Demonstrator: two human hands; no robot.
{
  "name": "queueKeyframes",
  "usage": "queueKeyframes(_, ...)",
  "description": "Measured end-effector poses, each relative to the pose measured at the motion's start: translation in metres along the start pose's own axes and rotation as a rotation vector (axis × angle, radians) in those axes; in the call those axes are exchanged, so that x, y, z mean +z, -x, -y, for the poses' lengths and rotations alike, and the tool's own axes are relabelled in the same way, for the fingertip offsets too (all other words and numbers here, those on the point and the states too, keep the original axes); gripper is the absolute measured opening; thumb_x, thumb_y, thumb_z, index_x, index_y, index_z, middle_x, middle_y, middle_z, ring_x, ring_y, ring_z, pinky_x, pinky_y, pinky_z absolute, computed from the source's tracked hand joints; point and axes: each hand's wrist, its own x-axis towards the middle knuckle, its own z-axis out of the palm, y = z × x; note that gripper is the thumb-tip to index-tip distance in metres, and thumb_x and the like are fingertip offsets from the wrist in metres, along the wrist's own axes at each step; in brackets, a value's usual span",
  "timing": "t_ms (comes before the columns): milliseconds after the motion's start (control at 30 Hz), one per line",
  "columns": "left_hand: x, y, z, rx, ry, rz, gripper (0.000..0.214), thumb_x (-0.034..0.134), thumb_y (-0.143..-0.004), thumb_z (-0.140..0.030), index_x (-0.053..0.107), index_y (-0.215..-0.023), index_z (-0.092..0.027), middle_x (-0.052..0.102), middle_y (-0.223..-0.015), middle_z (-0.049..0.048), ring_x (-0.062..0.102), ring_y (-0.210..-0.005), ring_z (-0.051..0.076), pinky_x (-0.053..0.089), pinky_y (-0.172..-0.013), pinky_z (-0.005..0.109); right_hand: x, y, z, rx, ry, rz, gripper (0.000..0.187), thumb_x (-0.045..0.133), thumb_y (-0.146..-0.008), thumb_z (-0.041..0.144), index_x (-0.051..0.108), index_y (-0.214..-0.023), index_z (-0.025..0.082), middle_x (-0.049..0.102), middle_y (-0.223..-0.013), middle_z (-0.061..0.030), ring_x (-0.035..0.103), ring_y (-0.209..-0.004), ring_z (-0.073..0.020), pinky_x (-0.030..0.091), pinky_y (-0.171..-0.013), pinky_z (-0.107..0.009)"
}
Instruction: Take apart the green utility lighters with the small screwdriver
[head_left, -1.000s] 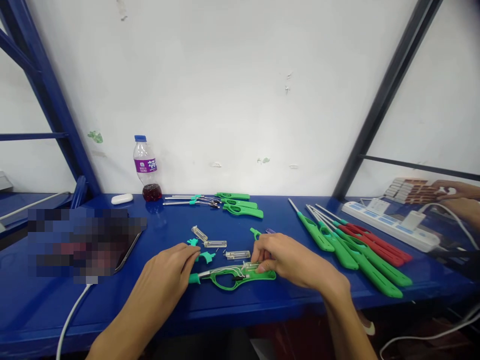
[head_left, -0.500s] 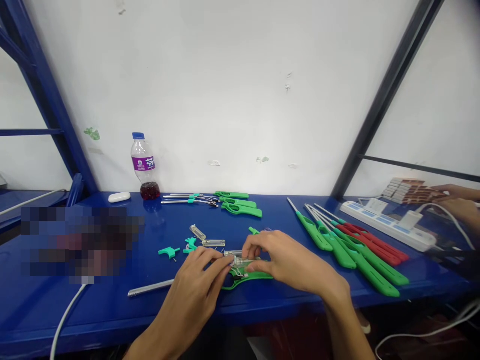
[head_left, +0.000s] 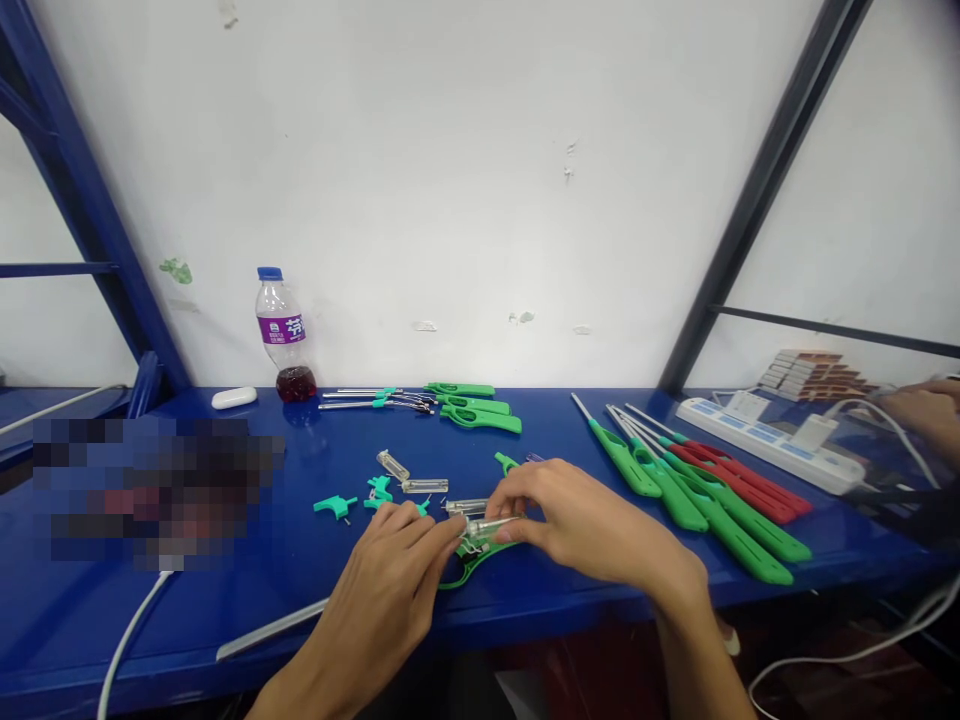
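Near the table's front edge, my right hand [head_left: 574,520] is closed with thumb and fingers on a clear fuel tank [head_left: 487,526]. My left hand [head_left: 397,565] is closed around the front part of a half-assembled stick lighter, its fingertips at the tank's left end. The lighter's green casing [head_left: 471,574] shows under both hands, with thin wires by the tank. Its metal tube [head_left: 274,628] sticks out to the left from beneath my left hand. Just beyond lie more clear tanks [head_left: 425,486] and teal triggers [head_left: 335,505]. My fingers hide part of the casing.
Green casings [head_left: 480,418] and metal tubes with wires [head_left: 360,404] lie at the back. Green lighters [head_left: 686,500] and red ones [head_left: 742,480] rest at right, beside a white power strip [head_left: 772,446]. A drink bottle [head_left: 285,335] stands back left. Another person's hand [head_left: 926,410] is far right.
The metal tube has tilted, its free end coming down toward the front edge and left. The green casing has turned with it. Both hands keep their grip at nearly the same place.
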Motion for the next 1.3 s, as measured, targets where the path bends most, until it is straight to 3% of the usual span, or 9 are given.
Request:
queueKeyframes(167, -0.003, -0.002, 0.000, 0.036, -0.087, 0.052, 0.040, 0.039, -0.099, 0.000, 0.066, -0.121, -0.020, 0.066, -0.079, 0.0007, 0.055, -0.074, 0.022, 0.042, -0.071, 0.037, 0.000, -0.003, -0.005, -0.016, 0.023, 0.010, 0.009, 0.072, -0.095, 0.022, 0.078, -0.099, 0.026, 0.079, -0.094, 0.0001, 0.067, -0.092, -0.0211, 0.042, -0.078, -0.031)
queueKeyframes(567, 0.000, 0.000, 0.002, 0.068, -0.203, 0.049, 0.047, 0.041, -0.090, 0.006, 0.067, -0.119, -0.022, 0.067, -0.080, 0.0023, 0.054, -0.075, 0.023, 0.041, -0.074, 0.040, 0.002, -0.004, -0.001, -0.051, 0.092, 0.014, 0.014, 0.067, -0.099, 0.018, 0.077, -0.101, 0.027, 0.079, -0.097, 0.0006, 0.067, -0.094, -0.0216, 0.041, -0.085, -0.034)
queueKeyframes(900, 0.001, 0.003, 0.001, 0.053, -0.227, 0.057, 0.054, 0.041, -0.086, 0.009, 0.068, -0.123, -0.021, 0.066, -0.082, 0.0034, 0.053, -0.077, 0.024, 0.042, -0.077, 0.043, 0.003, -0.002, -0.001, -0.049, 0.093, -0.009, 0.012, 0.065, -0.101, 0.021, 0.077, -0.101, 0.025, 0.078, -0.097, -0.0010, 0.066, -0.095, -0.0226, 0.041, -0.082, -0.033)
queueKeyframes(1033, 0.001, 0.002, 0.003, 0.008, -0.254, 0.073, 0.061, 0.037, -0.091, 0.008, 0.063, -0.136, -0.024, 0.065, -0.085, 0.0031, 0.054, -0.078, 0.024, 0.041, -0.077, 0.043, -0.001, -0.001, -0.010, 0.033, 0.118, -0.055, 0.014, 0.063, -0.100, 0.018, 0.076, -0.100, 0.024, 0.077, -0.098, -0.0035, 0.066, -0.096, -0.0236, 0.043, -0.082, -0.033)
queueKeyframes(1167, 0.003, 0.003, 0.003, -0.041, -0.161, 0.135, 0.063, 0.037, -0.096, 0.005, 0.046, -0.153, -0.020, 0.068, -0.091, 0.0027, 0.058, -0.084, 0.024, 0.044, -0.087, 0.046, -0.009, 0.005, -0.019, 0.106, 0.111, -0.066, 0.013, 0.065, -0.101, 0.029, 0.077, -0.105, 0.025, 0.076, -0.102, -0.0046, 0.066, -0.097, -0.0248, 0.045, -0.083, -0.034)
queueKeyframes(1300, 0.005, 0.004, 0.000, -0.107, -0.084, 0.091, 0.049, 0.042, -0.105, -0.009, 0.043, -0.152, -0.020, 0.070, -0.106, 0.0051, 0.060, -0.097, 0.026, 0.043, -0.096, 0.048, -0.008, 0.008, -0.013, 0.066, 0.079, -0.091, 0.018, 0.061, -0.104, 0.033, 0.077, -0.112, 0.028, 0.077, -0.108, -0.0036, 0.066, -0.102, -0.0248, 0.045, -0.089, -0.035)
